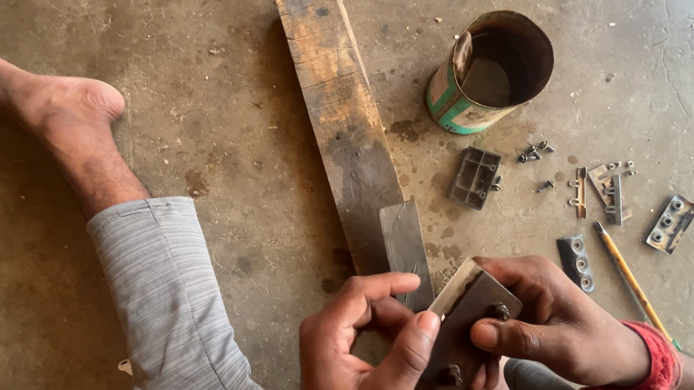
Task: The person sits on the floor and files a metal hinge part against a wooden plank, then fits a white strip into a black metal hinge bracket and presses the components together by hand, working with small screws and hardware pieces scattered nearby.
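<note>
Both hands hold a small grey metal plate (466, 313) with bolts through it, low in the middle of the view. My left hand (360, 365) pinches its left edge with thumb and fingers. My right hand (552, 316) grips its right side, the thumb beside a bolt head. Just beyond the plate, a dark flat metal bar (404, 246) rests on the near end of a long worn wooden plank (343, 112) lying on the concrete floor.
An open rusty tin can (490, 70) lies right of the plank. Small metal brackets (474, 177), loose bolts (533, 152), another bracket (672, 222) and a yellow pencil (627, 276) are scattered on the right. My bare foot (36, 105) and grey trouser leg (173, 325) stretch out at left.
</note>
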{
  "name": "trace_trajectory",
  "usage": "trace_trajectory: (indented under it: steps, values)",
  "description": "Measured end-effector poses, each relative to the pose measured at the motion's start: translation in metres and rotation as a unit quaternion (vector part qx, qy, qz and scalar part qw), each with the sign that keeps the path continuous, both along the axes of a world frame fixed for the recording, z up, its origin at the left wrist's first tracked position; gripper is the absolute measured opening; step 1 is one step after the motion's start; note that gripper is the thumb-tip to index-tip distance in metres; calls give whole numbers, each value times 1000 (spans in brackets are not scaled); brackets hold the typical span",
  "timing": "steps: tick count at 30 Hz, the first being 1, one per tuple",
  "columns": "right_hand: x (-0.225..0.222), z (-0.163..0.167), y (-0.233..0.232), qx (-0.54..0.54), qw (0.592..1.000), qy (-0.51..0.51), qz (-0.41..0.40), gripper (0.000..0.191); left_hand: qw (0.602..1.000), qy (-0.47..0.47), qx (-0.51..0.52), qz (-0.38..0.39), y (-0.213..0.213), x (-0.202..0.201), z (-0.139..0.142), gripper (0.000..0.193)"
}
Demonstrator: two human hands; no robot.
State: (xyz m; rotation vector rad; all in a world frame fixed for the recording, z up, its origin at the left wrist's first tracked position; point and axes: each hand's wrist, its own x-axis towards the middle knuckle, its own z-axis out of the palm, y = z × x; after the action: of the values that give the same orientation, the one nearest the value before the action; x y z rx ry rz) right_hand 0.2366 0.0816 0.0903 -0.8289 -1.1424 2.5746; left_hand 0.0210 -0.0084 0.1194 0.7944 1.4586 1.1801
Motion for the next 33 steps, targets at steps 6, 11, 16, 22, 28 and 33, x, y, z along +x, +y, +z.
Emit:
trace_trajectory:
  steps: [6, 11, 16, 22, 28, 33]
  values:
    - [-1, -6, 8, 5, 1000, -2, 21, 37, 999, -9, -2, -37, 5, -5, 0, 38]
    - [-4, -9, 17, -10, 998, -11, 65, 36, 997, -18, -24, -69, 10, -8, -1, 39]
    - [-5, -12, 28, -15, 994, 7, 106, 33, 996, -30, -34, -74, 14, -8, -5, 37]
    - [-9, -18, 36, 18, 986, 35, 164, 35, 997, -19, -11, -71, 21, -1, -17, 36]
    - [-13, -17, 38, -2, 979, 0, 203, 40, 997, -20, -44, -64, 24, -1, -24, 31]
    - [-15, -18, 38, -26, 977, 1, 210, 44, 996, -21, -58, -58, 26, 2, -27, 32]
